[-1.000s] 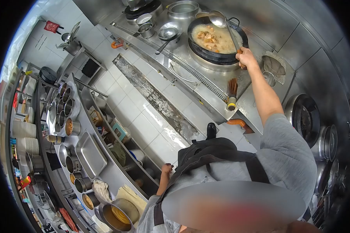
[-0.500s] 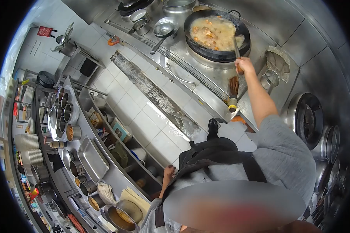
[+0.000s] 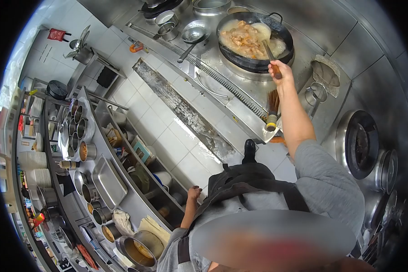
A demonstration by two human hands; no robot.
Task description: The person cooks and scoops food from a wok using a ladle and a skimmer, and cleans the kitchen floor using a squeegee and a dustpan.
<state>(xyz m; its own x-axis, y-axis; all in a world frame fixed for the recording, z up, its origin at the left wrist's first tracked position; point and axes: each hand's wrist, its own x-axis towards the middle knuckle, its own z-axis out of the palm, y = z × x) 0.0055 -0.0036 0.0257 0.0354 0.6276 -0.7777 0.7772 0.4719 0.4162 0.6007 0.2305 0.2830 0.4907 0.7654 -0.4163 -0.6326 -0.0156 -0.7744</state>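
My right hand is closed round the wooden handle of a ladle. The ladle's bowl rests in pale, cloudy liquid at the right side of a black wok, beside a heap of orange-brown food pieces. The wok sits on a round burner. Below it, a bristle brush lies near the stove's edge. My left hand hangs low beside the counter shelves, its fingers curled; whether it holds anything is too small to tell.
A strainer and a mesh scoop lie right of the wok. A small pan and metal pots stand to its left. The left counter bears a metal tray, with pots around it. Another wok is at the right.
The ladle has gone from above the wok into the liquid, then left and up against the food. The food pieces are heaped higher. My left hand has barely moved.
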